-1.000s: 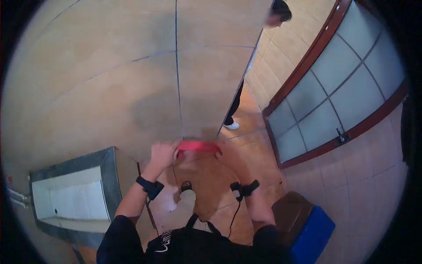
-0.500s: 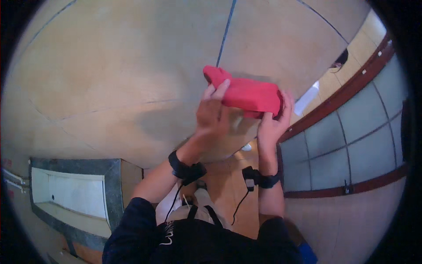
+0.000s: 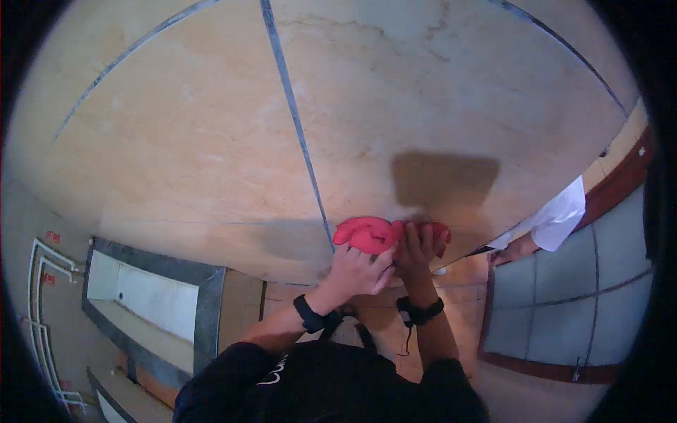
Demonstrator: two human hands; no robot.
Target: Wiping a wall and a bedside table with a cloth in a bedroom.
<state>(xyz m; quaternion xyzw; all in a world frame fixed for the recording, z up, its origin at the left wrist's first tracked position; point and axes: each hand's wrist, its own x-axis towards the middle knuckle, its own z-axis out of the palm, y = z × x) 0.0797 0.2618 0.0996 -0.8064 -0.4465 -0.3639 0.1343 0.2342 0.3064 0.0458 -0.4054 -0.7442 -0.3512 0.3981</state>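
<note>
My left hand [image 3: 360, 271] has its fingers curled on a bunched red cloth [image 3: 363, 233] against the beige tiled wall [image 3: 211, 120] ahead of me. Beside it my right hand [image 3: 416, 250] grips the right part of the same cloth, its fingers spread over the top. Both wrists wear black straps with small devices.
At lower left are a white trough with a dark stone rim [image 3: 95, 296] and white pipes [image 3: 35, 296]. On the right, a person's white sleeve [image 3: 557, 211] and forearm show beside a frosted-glass door [image 3: 564, 289] with a wooden frame.
Since half a second ago, the red cloth and both hands have moved lower in the view and the cloth is more bunched. The other person's white sleeve and arm now show at the door.
</note>
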